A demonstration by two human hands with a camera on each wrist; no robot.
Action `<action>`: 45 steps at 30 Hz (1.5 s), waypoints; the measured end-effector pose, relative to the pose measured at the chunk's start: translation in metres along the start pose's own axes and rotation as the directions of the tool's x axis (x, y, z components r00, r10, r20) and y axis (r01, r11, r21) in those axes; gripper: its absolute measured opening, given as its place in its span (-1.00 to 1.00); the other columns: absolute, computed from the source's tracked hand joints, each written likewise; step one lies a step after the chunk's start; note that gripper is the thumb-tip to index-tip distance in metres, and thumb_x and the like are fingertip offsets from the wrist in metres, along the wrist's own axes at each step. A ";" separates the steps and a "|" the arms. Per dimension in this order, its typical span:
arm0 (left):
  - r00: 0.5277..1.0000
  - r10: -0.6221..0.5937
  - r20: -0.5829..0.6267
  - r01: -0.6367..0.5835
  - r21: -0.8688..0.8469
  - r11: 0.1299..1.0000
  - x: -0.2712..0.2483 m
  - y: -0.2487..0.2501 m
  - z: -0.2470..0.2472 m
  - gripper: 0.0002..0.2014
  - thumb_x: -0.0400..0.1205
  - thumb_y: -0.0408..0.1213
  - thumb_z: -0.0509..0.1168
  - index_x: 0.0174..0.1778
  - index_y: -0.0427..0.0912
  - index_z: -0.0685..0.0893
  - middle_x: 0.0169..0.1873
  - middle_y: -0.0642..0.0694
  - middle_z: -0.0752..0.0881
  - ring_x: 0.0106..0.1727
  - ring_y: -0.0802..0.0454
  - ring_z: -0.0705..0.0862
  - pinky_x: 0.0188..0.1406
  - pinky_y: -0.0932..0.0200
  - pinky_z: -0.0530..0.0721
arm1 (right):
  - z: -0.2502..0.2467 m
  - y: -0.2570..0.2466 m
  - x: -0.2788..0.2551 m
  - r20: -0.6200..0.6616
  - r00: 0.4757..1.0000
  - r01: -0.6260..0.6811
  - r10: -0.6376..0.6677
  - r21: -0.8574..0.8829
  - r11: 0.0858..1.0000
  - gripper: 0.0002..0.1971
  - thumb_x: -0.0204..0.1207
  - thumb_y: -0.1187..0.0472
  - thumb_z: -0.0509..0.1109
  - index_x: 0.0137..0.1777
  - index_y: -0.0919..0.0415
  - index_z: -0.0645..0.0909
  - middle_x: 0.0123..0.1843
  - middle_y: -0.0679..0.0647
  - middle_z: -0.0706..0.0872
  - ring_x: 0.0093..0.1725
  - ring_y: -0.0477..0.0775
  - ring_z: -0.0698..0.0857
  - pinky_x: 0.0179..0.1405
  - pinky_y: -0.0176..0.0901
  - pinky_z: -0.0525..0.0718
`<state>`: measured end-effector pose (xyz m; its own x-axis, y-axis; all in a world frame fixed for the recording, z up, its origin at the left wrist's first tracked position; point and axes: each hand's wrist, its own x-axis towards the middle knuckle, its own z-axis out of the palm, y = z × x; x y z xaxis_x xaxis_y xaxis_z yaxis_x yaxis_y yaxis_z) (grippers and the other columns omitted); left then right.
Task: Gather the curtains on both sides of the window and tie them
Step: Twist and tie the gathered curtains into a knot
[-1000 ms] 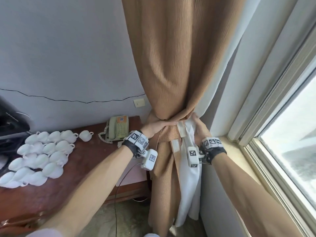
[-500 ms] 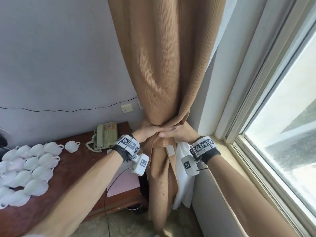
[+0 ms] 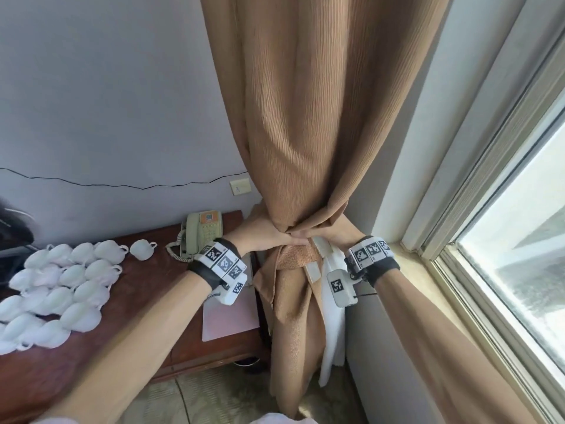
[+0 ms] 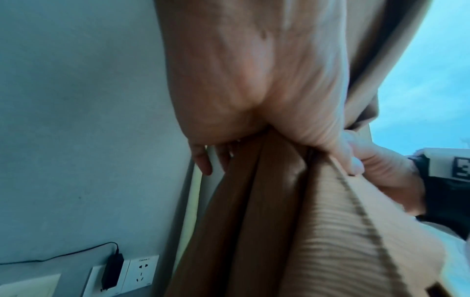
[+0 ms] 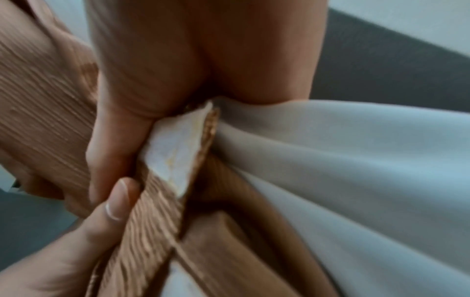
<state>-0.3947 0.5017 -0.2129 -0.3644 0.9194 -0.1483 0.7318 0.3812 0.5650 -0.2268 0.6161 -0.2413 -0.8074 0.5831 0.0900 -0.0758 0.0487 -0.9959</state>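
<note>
The brown ribbed curtain [image 3: 308,133] is bunched into a narrow waist between my hands. My left hand [image 3: 266,237] wraps the bundle from the left, fingers [image 4: 202,160] curled behind it and thumb on the front. From the right, my right hand [image 3: 331,235] holds the brown tie strap [image 3: 298,255], thumb [image 5: 109,148] pressing beside its white fastener patch [image 5: 175,154]. The fingertips of both hands meet at the front of the waist. A white lining curtain [image 3: 333,316] hangs below, beside the brown folds.
A dark wooden desk [image 3: 146,304] stands left of the curtain with several white cups [image 3: 61,289], a telephone [image 3: 203,234] and a pink sheet [image 3: 229,316]. The window [image 3: 526,246] and its sill [image 3: 412,264] run along the right. A charger [image 4: 112,271] is plugged into a wall socket.
My right hand has come round from the curtain's right side to the front and met the left hand. The white lining it held is now tucked lower, and the waist is tighter.
</note>
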 end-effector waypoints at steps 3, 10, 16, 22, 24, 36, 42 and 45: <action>0.999 -0.005 -0.032 0.009 0.107 0.994 0.005 -0.012 0.005 0.52 -0.10 0.73 0.46 0.77 0.04 0.19 0.66 -0.02 0.42 0.65 -0.06 0.44 0.61 -0.06 0.51 | 0.003 0.001 0.005 0.024 1.000 0.019 -0.017 -0.052 0.998 -0.72 0.27 0.59 0.71 -0.07 0.30 0.90 0.03 0.07 0.94 0.25 -0.08 0.84 0.25 -0.33 0.72; 0.997 0.058 0.042 -0.059 0.019 0.998 -0.016 -0.033 0.005 0.29 0.18 0.30 0.65 0.75 0.05 0.09 0.66 -0.04 0.36 0.63 0.02 0.43 0.62 0.00 0.49 | 0.000 0.010 0.007 -0.085 0.996 0.004 -0.007 -0.032 0.999 -0.61 0.23 0.53 0.78 0.06 0.42 0.83 0.16 0.20 0.91 0.31 -0.06 0.83 0.25 -0.26 0.76; 0.999 0.041 -0.010 -0.041 0.004 0.999 -0.056 -0.067 0.019 -0.78 0.73 -0.09 0.29 0.29 0.15 0.60 -0.01 0.00 0.81 -0.07 0.06 0.75 0.07 0.01 0.72 | -0.014 0.019 0.011 -0.189 0.982 -0.035 0.020 -0.079 0.996 -0.26 0.08 0.19 0.92 0.27 0.41 0.77 0.16 0.10 0.91 0.33 0.05 0.83 0.44 0.20 0.76; 0.961 0.218 -0.169 -0.158 0.311 0.937 -0.076 -0.066 -0.010 -0.82 0.72 -0.35 0.21 0.11 -0.10 0.71 -0.49 0.12 0.55 -0.53 0.15 0.50 -0.49 0.16 0.40 | -0.016 0.017 0.006 -0.205 0.979 -0.042 0.017 -0.115 0.993 -0.17 0.03 0.14 0.95 0.30 0.41 0.74 0.21 0.14 0.89 0.35 0.10 0.82 0.46 0.29 0.74; 0.934 0.260 -0.244 -0.142 0.417 0.898 -0.071 -0.068 -0.029 -0.80 0.68 -0.35 0.23 0.11 -0.13 0.75 -0.29 -0.01 0.77 -0.31 -0.07 0.72 -0.30 0.10 0.64 | -0.016 0.017 0.003 -0.198 0.980 -0.043 0.018 -0.123 0.991 -0.16 0.05 0.14 0.95 0.32 0.41 0.73 0.24 0.15 0.88 0.37 0.11 0.81 0.47 0.31 0.73; 0.931 0.220 -0.292 -0.078 0.430 0.899 0.026 -0.020 -0.016 -0.82 0.56 -0.45 0.26 -0.01 -0.24 0.72 0.02 -0.27 0.77 0.09 -0.32 0.73 0.10 -0.17 0.72 | -0.005 0.005 -0.022 -0.267 0.963 -0.071 0.037 -0.118 0.990 -0.19 0.15 0.29 0.90 0.44 0.22 0.68 0.32 0.02 0.85 0.38 -0.05 0.79 0.47 0.10 0.74; 0.940 -0.201 -0.277 0.180 -0.098 0.979 0.026 -0.025 0.025 -0.89 0.72 -0.34 0.30 -0.08 -0.28 0.68 -0.23 -0.23 0.74 -0.22 -0.22 0.74 -0.33 0.03 0.67 | -0.011 0.005 -0.028 -0.376 0.923 -0.114 0.077 -0.075 0.991 -0.29 0.19 0.27 0.89 0.36 0.24 0.73 0.22 0.04 0.89 0.24 -0.07 0.85 0.29 -0.05 0.84; 0.976 -0.158 -0.152 0.034 -0.607 0.794 0.012 -0.032 0.045 -0.77 0.84 -0.34 0.19 -0.05 -0.17 0.72 -0.20 -0.21 0.80 -0.23 -0.07 0.77 -0.31 0.15 0.73 | -0.010 0.006 -0.029 -0.419 0.905 -0.101 0.072 -0.048 0.994 -0.35 0.23 0.32 0.86 0.32 0.17 0.72 0.18 -0.01 0.87 0.17 -0.16 0.85 0.10 -0.26 0.85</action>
<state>-0.3968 0.5047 -0.2689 -0.5585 0.8220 -0.1110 0.2190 0.2752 0.9361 -0.1982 0.6073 -0.2495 -0.4909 0.8712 0.0080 0.0340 0.0283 -0.9990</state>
